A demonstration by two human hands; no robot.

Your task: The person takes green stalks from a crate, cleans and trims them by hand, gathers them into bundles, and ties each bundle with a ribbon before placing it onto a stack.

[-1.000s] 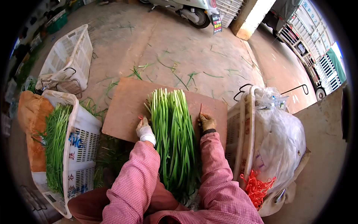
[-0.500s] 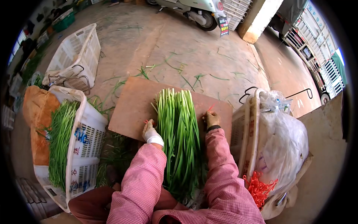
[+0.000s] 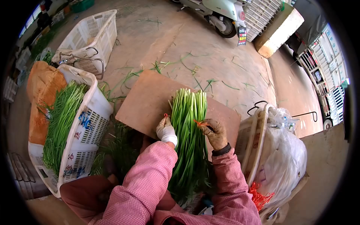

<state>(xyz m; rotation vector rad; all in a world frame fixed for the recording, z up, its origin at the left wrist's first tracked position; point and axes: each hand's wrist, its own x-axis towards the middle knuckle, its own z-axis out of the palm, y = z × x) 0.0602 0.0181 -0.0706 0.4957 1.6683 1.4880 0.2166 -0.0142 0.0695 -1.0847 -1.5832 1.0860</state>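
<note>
A thick bunch of garlic chives (image 3: 187,127) lies on a brown board (image 3: 140,95), pale cut ends pointing away from me. My left hand (image 3: 165,131), in a whitish glove, is closed at the bunch's left side and pinches a red end of string (image 3: 165,115). On the right, my right hand (image 3: 215,134) wears a soiled brownish glove and pinches another red string end (image 3: 198,123) above the bunch's right edge. Whether the two ends join beneath the chives is hidden.
At left, a white crate (image 3: 84,146) holds more chives (image 3: 63,123); another crate (image 3: 90,35) stands behind it. A crate (image 3: 258,140) at right bears plastic bags (image 3: 283,153) and red strings (image 3: 259,197). Loose leaves litter the floor near a parked scooter (image 3: 221,17).
My right hand has risen and moved inward over the bunch's right edge with its red string end. My left hand stays close to the left side. The view has shifted slightly.
</note>
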